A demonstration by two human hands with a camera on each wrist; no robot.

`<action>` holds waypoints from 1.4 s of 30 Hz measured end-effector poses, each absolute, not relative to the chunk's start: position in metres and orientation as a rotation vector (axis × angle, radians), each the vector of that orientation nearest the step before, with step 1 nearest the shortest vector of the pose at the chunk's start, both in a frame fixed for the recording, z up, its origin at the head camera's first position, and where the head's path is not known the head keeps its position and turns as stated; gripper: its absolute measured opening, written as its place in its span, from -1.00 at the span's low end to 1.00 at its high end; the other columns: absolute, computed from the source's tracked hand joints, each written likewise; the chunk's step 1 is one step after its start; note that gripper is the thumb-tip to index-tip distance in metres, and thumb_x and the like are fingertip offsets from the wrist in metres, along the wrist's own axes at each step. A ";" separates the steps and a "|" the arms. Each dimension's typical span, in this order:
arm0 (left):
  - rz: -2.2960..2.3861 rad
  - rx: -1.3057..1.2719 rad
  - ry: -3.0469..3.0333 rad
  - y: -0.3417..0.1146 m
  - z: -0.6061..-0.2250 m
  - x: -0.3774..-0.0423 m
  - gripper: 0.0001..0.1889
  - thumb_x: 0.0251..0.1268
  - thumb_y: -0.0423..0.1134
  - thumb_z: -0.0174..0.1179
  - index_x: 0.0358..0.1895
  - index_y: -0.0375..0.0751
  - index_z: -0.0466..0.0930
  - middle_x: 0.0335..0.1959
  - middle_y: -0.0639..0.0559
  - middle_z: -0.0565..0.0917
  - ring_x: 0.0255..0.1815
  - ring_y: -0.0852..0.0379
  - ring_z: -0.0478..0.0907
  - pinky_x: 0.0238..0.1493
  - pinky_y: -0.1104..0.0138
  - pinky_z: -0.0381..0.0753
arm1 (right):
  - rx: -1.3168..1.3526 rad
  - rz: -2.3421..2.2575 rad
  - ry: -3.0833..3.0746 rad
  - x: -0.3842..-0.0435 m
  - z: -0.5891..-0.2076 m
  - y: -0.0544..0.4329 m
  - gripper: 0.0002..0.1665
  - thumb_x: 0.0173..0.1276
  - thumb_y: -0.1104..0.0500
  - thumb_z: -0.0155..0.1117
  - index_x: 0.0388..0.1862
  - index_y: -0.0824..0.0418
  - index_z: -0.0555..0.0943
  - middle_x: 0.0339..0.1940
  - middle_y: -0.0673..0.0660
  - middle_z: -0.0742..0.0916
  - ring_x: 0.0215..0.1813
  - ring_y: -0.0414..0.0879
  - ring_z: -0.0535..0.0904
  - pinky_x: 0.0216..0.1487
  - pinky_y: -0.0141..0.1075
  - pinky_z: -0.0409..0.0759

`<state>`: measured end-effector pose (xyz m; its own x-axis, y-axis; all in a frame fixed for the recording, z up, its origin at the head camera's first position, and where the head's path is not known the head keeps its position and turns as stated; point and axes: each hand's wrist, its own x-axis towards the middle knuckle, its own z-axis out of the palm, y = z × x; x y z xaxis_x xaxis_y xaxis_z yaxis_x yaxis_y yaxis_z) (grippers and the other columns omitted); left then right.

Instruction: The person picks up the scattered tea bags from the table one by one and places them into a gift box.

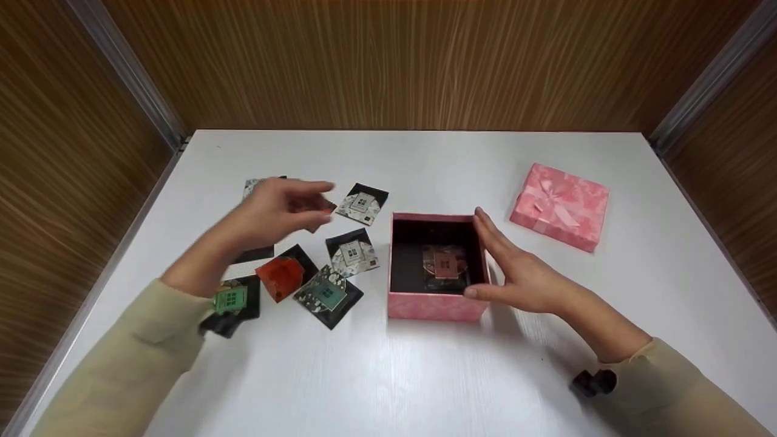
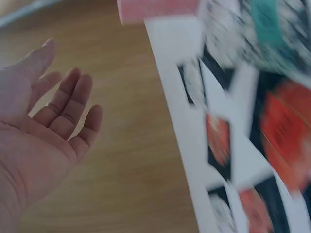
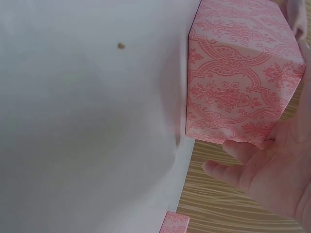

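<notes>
My left hand (image 1: 276, 209) hovers over the packets at the left with nothing in it. Its fingers are loosely bent and spread from the thumb; the left wrist view shows the palm bare. Behind those fingers lies a partly hidden red-and-black packet (image 1: 326, 209). At the pink box (image 1: 438, 308), my right hand (image 1: 531, 279) rests against the right side. Its thumb touches the near rim, and its straight fingers reach the far right corner. Inside the lidless box, on the black bottom, lies one packet with a reddish label (image 1: 446, 265).
Black-and-white packets (image 1: 352, 252) lie left of the box, beside a red packet (image 1: 284, 276) and green-labelled packets (image 1: 329, 295). More lie under my left arm, partly hidden. The pink lid with a bow (image 1: 561, 206) sits at the back right. Wood-grain panels (image 1: 413, 67) border the white table (image 1: 376, 376).
</notes>
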<state>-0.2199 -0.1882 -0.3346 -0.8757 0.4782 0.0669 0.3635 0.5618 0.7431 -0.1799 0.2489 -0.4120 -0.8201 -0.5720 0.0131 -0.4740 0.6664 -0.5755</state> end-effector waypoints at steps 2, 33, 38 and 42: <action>1.182 0.645 2.672 -0.210 -0.339 -0.216 -0.41 0.46 -0.21 0.41 0.50 -0.21 0.53 0.05 -0.10 0.79 0.00 -0.02 0.74 -0.02 0.36 0.69 | -0.855 -0.871 2.709 -0.180 -0.412 0.249 0.42 0.35 -0.34 0.47 0.80 -0.14 -0.33 0.80 -0.08 -0.21 0.67 0.19 0.20 0.47 0.25 0.38; 1.049 0.269 2.569 -0.350 -0.431 -0.174 -0.38 0.32 -0.05 0.52 0.42 -0.14 0.64 0.34 -0.19 0.65 0.18 -0.09 0.51 0.02 0.38 0.55 | -0.836 -0.865 2.711 -0.180 -0.411 0.248 0.43 0.35 -0.36 0.46 0.80 -0.14 -0.33 0.80 -0.10 -0.22 0.67 0.20 0.20 0.49 0.27 0.34; 1.015 0.332 2.572 -0.350 -0.435 -0.173 -0.39 0.29 -0.08 0.54 0.39 -0.14 0.66 0.36 -0.19 0.62 0.23 -0.10 0.48 0.13 0.29 0.52 | -0.851 -0.880 2.706 -0.179 -0.412 0.249 0.43 0.36 -0.34 0.47 0.80 -0.12 -0.33 0.80 -0.10 -0.22 0.67 0.17 0.20 0.49 0.25 0.34; 0.974 0.349 2.563 -0.349 -0.438 -0.173 -0.36 0.26 -0.06 0.56 0.41 -0.10 0.65 0.39 -0.21 0.56 0.35 -0.22 0.43 0.31 -0.02 0.47 | -0.860 -0.888 2.707 -0.179 -0.414 0.250 0.42 0.36 -0.34 0.46 0.80 -0.12 -0.33 0.80 -0.10 -0.22 0.70 0.16 0.13 0.52 0.23 0.30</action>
